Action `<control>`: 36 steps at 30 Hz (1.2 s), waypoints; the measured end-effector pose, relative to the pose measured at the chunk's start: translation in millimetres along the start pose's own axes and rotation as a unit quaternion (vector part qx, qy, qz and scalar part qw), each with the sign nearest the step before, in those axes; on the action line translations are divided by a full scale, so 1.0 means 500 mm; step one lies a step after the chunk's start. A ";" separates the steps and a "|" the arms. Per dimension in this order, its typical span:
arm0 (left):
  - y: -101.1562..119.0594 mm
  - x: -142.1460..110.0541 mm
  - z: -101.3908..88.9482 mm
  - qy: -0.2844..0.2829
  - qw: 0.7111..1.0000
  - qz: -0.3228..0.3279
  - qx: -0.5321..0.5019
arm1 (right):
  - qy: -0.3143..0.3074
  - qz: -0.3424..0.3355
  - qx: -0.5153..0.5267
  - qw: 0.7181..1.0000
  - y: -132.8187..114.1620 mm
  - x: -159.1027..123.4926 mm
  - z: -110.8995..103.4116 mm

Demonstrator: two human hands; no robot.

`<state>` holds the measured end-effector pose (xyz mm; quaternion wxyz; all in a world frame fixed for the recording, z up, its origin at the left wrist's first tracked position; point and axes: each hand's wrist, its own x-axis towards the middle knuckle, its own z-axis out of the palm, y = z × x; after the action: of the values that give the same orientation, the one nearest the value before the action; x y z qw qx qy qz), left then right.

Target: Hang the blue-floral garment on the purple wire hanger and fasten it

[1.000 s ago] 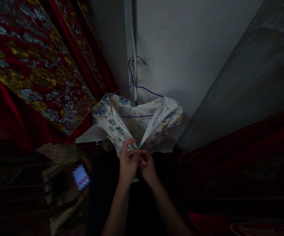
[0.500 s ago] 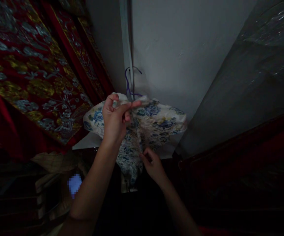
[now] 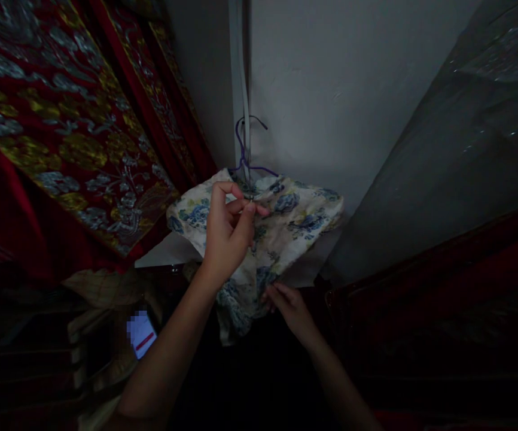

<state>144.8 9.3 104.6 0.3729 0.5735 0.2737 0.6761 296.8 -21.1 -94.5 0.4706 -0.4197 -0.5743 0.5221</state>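
Observation:
A white blouse with blue and yellow flowers (image 3: 308,224) hangs on a thin purple hanger (image 3: 242,143) against the wall. My left hand (image 3: 232,230) is at the neckline, thumb and fingertips pinched together on the top of the front. Whatever small part lies between those fingertips is too dim to make out. Lower down, my right hand (image 3: 288,305) has its fingers closed on the fabric near the bottom of the front. Between the two hands the cloth is drawn fairly straight. My left wrist and forearm cover part of the blouse's left side.
Red cloth with gold and silver embroidery (image 3: 84,149) hangs at the left. A lit phone (image 3: 145,338) rests by a wooden chair (image 3: 79,335) at lower left. Clear plastic sheeting (image 3: 442,131) covers something at the right. A pale strip (image 3: 241,60) runs down the wall.
My left hand has turned and closed from loosely spread fingers into a pinch at the neckline. My right hand has moved slightly down with the fabric, and the blouse front looks flatter.

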 end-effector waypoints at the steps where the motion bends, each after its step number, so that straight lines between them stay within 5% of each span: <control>1: -0.001 -0.008 -0.004 -0.006 1.000 0.002 0.017 | 0.016 -0.004 0.020 1.000 -0.023 0.002 0.008; 6: -0.005 -0.025 -0.022 -0.025 0.998 -0.014 0.050 | 0.083 -0.127 0.058 0.987 -0.184 0.044 0.025; 11: -0.018 -0.026 -0.021 -0.017 0.998 0.017 0.058 | 0.061 -0.274 -0.010 0.960 -0.312 0.127 0.016; 18: -0.046 -0.041 -0.030 0.013 0.997 0.048 0.052 | 0.000 -0.332 -0.085 0.940 -0.311 0.175 0.030; 23: -0.056 -0.045 -0.018 0.046 0.998 0.025 0.028 | 0.085 -0.392 -0.127 0.907 -0.309 0.167 0.043; 29: -0.052 -0.022 0.019 0.073 0.996 0.046 0.040 | 0.139 -0.400 -0.070 0.903 -0.334 0.165 0.054; 32: -0.082 -0.030 0.021 0.065 0.992 0.028 0.104 | 0.169 -0.396 -0.007 0.903 -0.363 0.173 0.023; 36: -0.164 -0.124 0.005 0.022 0.972 -0.040 0.231 | 0.278 -0.391 0.204 0.853 -0.411 0.164 -0.101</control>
<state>166.7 5.2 4.0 0.2514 0.6175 0.4534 0.5915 331.1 47.7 118.8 0.8510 -0.1833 -0.4167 0.2619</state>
